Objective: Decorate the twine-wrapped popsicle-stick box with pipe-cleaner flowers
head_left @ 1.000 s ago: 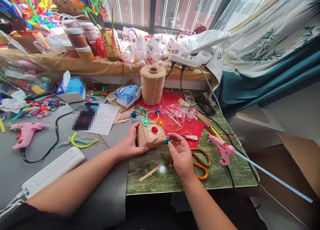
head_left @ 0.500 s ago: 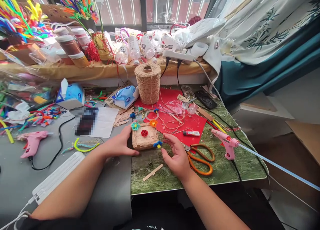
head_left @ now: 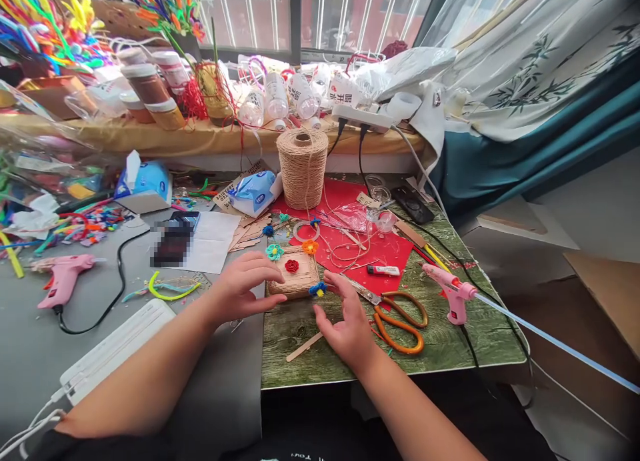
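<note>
A square box wrapped in twine [head_left: 300, 289] lies on the green wood-grain mat. On its top sits a red flower [head_left: 291, 265], with a teal flower [head_left: 275, 251], an orange flower [head_left: 310, 247] and a blue flower [head_left: 318, 289] at its corners. My left hand [head_left: 250, 284] hovers at the box's left front, fingers apart and holding nothing. To the right of the box is my right hand [head_left: 345, 317], its fingers spread beside the blue flower; whether they touch is unclear. A wooden stick [head_left: 304, 347] lies partly behind my right hand.
Orange-handled scissors [head_left: 400, 321] and a pink glue gun [head_left: 453, 294] lie to the right. Behind the box stands a twine spool [head_left: 302, 171] near red paper [head_left: 345, 247]. Another glue gun [head_left: 65, 277] and a white power strip [head_left: 117, 347] are on the left.
My left hand has lifted off the box's left side and moved right, over its front left corner. My right hand has shifted slightly left and down. The view has tilted a little.
</note>
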A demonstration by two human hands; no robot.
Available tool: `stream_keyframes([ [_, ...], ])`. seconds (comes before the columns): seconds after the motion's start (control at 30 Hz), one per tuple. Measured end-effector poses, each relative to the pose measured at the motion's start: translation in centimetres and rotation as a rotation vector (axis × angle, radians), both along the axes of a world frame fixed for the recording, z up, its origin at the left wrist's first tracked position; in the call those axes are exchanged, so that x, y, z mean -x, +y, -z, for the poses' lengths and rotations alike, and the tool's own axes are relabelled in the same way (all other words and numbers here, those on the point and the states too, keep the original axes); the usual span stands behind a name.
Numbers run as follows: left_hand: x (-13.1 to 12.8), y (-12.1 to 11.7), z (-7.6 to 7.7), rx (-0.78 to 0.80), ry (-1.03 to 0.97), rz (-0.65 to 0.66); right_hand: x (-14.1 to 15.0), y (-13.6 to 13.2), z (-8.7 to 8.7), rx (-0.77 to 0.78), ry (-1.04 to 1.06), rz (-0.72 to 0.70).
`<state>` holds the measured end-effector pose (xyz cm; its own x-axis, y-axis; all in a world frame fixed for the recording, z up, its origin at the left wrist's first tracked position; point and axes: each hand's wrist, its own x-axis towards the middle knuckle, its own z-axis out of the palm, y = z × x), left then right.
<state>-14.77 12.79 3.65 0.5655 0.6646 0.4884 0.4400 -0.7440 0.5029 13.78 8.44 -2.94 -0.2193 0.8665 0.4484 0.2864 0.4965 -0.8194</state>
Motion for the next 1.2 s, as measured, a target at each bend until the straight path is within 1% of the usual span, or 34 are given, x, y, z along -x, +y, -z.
stream_keyframes([
  [0.1, -0.4, 0.3, 0.0, 0.097, 0.026, 0.084, 0.3, 0.7, -1.0, -0.080, -0.072, -0.027],
  [0.17, -0.5, 0.5, -0.1, 0.133, 0.016, 0.107, 0.5, 1.6, -1.8, -0.115, -0.102, -0.052],
  [0.23, -0.4, 0.5, -0.1, 0.140, 0.011, 0.115, 0.7, 2.5, -2.3, -0.115, -0.115, -0.084],
  [0.3, -0.3, 0.5, -0.2, 0.133, 0.010, 0.118, 0.8, 3.3, -2.4, -0.090, -0.120, -0.110],
  [0.43, -0.2, 0.5, -0.2, 0.140, -0.009, 0.117, 1.0, 3.8, -2.0, -0.072, -0.119, -0.111],
  [0.67, 0.0, 0.7, 0.0, 0.185, -0.029, 0.110, 1.1, 3.5, -1.6, -0.112, -0.146, -0.099],
  [0.97, 0.6, 0.8, 0.9, 0.165, 0.014, 0.122, 1.3, 3.3, -0.9, -0.155, -0.169, -0.065],
  [1.07, 0.6, 0.7, 0.6, 0.124, 0.021, 0.118, 1.4, 3.3, -0.6, -0.174, -0.189, -0.064],
  [1.2, 0.2, 0.5, -0.2, 0.082, 0.047, 0.130, 1.4, 3.2, -0.5, -0.220, -0.218, -0.062],
])
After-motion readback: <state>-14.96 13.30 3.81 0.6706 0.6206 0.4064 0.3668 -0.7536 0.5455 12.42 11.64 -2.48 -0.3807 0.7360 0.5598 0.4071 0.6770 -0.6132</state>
